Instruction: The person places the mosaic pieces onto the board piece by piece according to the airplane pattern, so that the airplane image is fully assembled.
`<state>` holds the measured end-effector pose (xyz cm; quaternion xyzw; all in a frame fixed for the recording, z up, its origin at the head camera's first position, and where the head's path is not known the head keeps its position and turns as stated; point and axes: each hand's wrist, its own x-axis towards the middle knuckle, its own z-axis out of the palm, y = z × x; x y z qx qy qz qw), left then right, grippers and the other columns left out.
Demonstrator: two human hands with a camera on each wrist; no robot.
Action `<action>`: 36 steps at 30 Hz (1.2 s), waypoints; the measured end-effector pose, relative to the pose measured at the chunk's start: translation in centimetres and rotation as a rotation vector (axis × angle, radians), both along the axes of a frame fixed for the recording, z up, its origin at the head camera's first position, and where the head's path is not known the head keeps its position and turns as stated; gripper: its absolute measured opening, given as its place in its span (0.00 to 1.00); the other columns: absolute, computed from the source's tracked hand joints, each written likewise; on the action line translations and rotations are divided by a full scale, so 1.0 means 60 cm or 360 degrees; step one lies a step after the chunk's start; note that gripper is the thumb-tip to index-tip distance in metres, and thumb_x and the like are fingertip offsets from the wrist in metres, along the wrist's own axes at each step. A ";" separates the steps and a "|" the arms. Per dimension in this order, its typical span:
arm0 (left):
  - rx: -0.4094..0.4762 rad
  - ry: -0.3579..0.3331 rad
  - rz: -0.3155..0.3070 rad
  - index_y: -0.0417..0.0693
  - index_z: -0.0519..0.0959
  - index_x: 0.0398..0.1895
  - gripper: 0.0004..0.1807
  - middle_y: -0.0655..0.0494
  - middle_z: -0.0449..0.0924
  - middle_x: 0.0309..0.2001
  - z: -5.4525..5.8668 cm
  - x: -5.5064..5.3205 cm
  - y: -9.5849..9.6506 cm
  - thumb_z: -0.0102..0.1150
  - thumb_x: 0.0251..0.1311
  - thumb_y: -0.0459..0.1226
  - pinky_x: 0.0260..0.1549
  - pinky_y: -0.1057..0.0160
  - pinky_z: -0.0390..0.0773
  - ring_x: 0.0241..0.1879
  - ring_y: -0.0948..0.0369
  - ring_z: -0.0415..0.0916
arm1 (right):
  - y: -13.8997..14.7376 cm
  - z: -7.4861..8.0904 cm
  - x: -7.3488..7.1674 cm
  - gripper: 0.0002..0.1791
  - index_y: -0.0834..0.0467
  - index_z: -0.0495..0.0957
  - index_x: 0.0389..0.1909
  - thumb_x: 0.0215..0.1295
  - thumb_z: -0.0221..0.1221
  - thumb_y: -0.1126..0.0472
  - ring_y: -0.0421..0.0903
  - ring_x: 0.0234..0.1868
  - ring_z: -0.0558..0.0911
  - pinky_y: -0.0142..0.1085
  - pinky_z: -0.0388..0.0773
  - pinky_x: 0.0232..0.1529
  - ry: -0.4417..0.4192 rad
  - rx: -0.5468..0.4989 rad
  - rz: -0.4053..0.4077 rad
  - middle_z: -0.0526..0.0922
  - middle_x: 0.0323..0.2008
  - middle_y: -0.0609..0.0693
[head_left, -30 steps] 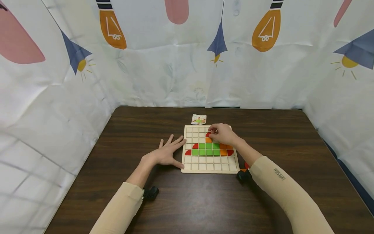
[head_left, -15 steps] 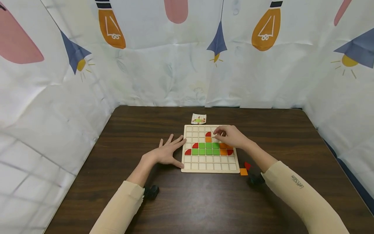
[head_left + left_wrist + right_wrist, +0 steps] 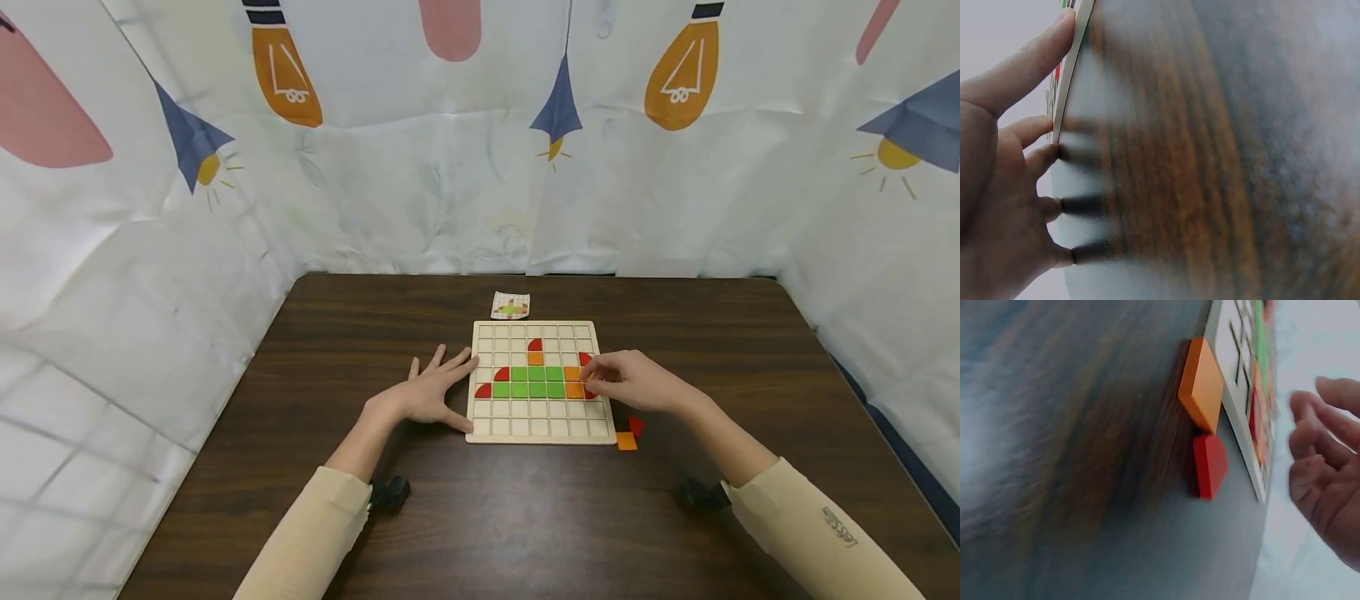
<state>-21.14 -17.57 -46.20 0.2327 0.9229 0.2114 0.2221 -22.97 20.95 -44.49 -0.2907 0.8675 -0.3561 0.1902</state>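
A pale wooden grid board (image 3: 540, 427) lies on the table, with green square tiles (image 3: 536, 382), orange square tiles (image 3: 573, 382) and red quarter-round tiles (image 3: 535, 344) in its cells. My left hand (image 3: 426, 396) is spread at the board's left side, thumb and index fingertip touching its edge. Over the right edge hovers my right hand (image 3: 637, 379), fingers loosely bent, partly covering orange and red tiles. The right wrist view shows nothing between those fingers. A loose orange square tile (image 3: 1204, 384) and a loose red quarter-round tile (image 3: 1211, 465) lie beside the board's near right corner.
A small pattern card (image 3: 511, 306) lies behind the board. The dark wood-grain table (image 3: 450, 533) reaches back to a white printed curtain (image 3: 465, 183) that also hangs along both sides.
My right hand has let go of the red quarter-round tile near the board's far side and moved right and nearer. That tile stays above an orange square. The left hand keeps its place.
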 end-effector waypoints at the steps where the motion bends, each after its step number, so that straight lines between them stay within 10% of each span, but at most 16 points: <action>1: -0.0003 0.0000 -0.0001 0.56 0.47 0.85 0.62 0.53 0.34 0.84 0.000 0.000 0.001 0.75 0.54 0.59 0.67 0.27 0.25 0.79 0.42 0.21 | 0.010 -0.001 0.005 0.12 0.59 0.84 0.51 0.75 0.61 0.57 0.47 0.37 0.82 0.37 0.81 0.41 -0.0018 0.0010 0.0001 0.87 0.40 0.47; 14: -0.0030 -0.0016 0.0003 0.56 0.47 0.85 0.62 0.54 0.34 0.84 0.001 0.000 0.004 0.75 0.54 0.59 0.67 0.27 0.25 0.79 0.42 0.21 | 0.097 -0.025 0.066 0.15 0.60 0.83 0.52 0.69 0.68 0.58 0.40 0.32 0.80 0.34 0.79 0.36 -0.0089 0.0053 0.0106 0.82 0.31 0.41; 36: -0.0017 -0.0018 0.0015 0.56 0.47 0.85 0.62 0.54 0.34 0.84 0.001 0.004 0.003 0.75 0.54 0.59 0.68 0.28 0.24 0.79 0.42 0.20 | 0.082 -0.039 0.098 0.13 0.53 0.82 0.41 0.59 0.75 0.56 0.35 0.21 0.73 0.32 0.73 0.27 0.0073 0.0093 0.0030 0.75 0.19 0.38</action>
